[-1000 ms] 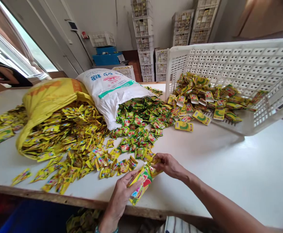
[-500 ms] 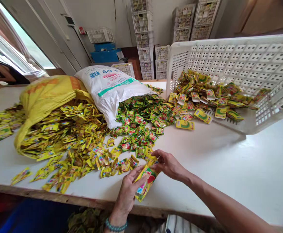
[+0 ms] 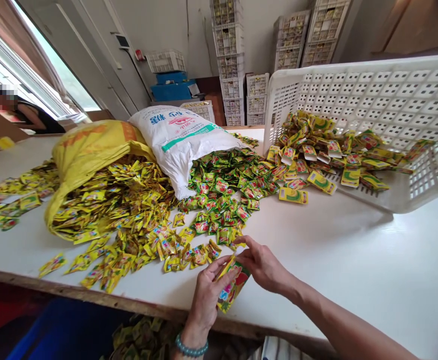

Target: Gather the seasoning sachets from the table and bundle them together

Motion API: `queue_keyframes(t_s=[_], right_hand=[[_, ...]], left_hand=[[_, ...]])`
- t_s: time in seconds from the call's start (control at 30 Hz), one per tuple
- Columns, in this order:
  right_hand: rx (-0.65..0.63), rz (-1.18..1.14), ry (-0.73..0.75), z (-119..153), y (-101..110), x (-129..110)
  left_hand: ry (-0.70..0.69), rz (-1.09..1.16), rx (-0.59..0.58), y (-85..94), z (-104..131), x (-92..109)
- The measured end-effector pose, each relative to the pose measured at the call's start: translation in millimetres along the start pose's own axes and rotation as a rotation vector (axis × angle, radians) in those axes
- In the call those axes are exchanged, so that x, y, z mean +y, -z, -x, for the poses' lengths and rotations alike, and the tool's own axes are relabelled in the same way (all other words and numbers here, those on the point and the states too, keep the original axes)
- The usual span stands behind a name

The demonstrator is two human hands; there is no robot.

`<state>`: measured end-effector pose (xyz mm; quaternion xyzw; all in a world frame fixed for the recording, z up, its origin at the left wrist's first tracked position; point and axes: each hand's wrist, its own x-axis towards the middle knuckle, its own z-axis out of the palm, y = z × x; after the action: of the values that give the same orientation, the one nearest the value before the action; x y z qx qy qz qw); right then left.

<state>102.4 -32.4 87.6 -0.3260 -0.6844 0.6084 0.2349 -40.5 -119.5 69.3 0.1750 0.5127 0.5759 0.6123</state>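
Observation:
My left hand (image 3: 207,290) is closed around a small printed carton (image 3: 233,287), yellow and green with a red fruit picture, held tilted over the table's near edge. At the carton's upper end my right hand (image 3: 262,262) pinches with thumb and fingers, beside a bit of white that looks like its flap. Whether a packet is also in these fingers I cannot see. Just beyond my hands lie yellow sachets (image 3: 198,255) and green sachets (image 3: 224,235). They spill from a yellow sack (image 3: 91,145) and a white sack (image 3: 181,132).
A tipped white plastic basket (image 3: 361,90) at the right holds several filled cartons (image 3: 322,182), some lying at its mouth. White crates (image 3: 230,70) stand stacked by the wall. Another person (image 3: 35,117) is at the far left. The white table (image 3: 327,250) has a rough wooden near edge.
The view has swung a little left, so everything appears shifted right. My right fingers have drawn in to the carton's upper end, where yellow showed between them before. My left hand keeps its hold.

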Motion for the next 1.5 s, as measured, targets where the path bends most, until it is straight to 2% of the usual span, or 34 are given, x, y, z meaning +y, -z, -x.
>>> queue_keyframes(t_s=[0.17, 0.3, 0.33, 0.43, 0.47, 0.5, 0.53, 0.67, 0.77, 0.93, 1.03, 1.1, 1.2, 1.33, 1.4, 1.5], right_hand=[[0.042, 0.069, 0.070, 11, 1, -8], [0.042, 0.188, 0.094, 12, 9, -1], [0.096, 0.187, 0.116, 12, 12, 2], [0.409, 0.194, 0.215, 10, 19, 9], [0.469, 0.187, 0.228, 10, 20, 10], [0.470, 0.160, 0.220, 10, 19, 11], [0.419, 0.107, 0.190, 9, 17, 12], [0.141, -0.130, 0.052, 10, 8, 16], [0.064, -0.087, 0.020, 12, 6, 15], [0.060, -0.110, 0.058, 10, 10, 3], [0.053, 0.061, 0.127, 9, 12, -4], [0.041, 0.096, 0.102, 10, 11, -8], [0.089, 0.045, 0.056, 12, 6, -11], [0.134, 0.140, 0.144, 12, 1, -10], [0.114, 0.051, 0.082, 11, 3, -7], [0.066, -0.244, -0.097, 7, 7, -3]], left_hand=[[-0.106, 0.019, 0.070, -15.0, 0, -8], [-0.176, -0.020, 0.050, -27.2, -1, -12], [-0.196, -0.052, 0.055, -28.9, -1, -11], [-0.258, -0.083, 0.140, -30.6, 0, -6], [-0.281, -0.065, 0.165, -30.5, 0, -5], [-0.303, -0.046, 0.171, -30.2, 0, -4], [-0.318, -0.039, 0.153, -29.7, 0, -3], [-0.290, -0.173, -0.028, -25.7, 2, -4], [-0.235, -0.256, -0.103, -21.8, 6, -1], [-0.213, -0.226, -0.030, -19.0, 10, 5], [-0.233, -0.143, 0.040, -19.0, 11, 6], [-0.251, -0.094, 0.057, -18.6, 12, 5], [-0.260, -0.125, 0.055, -16.7, 13, 3], [-0.263, -0.166, 0.111, -13.4, 11, -1], [-0.252, -0.200, 0.106, -12.9, 11, -1], [-0.229, -0.247, 0.047, -13.1, 12, 2]])
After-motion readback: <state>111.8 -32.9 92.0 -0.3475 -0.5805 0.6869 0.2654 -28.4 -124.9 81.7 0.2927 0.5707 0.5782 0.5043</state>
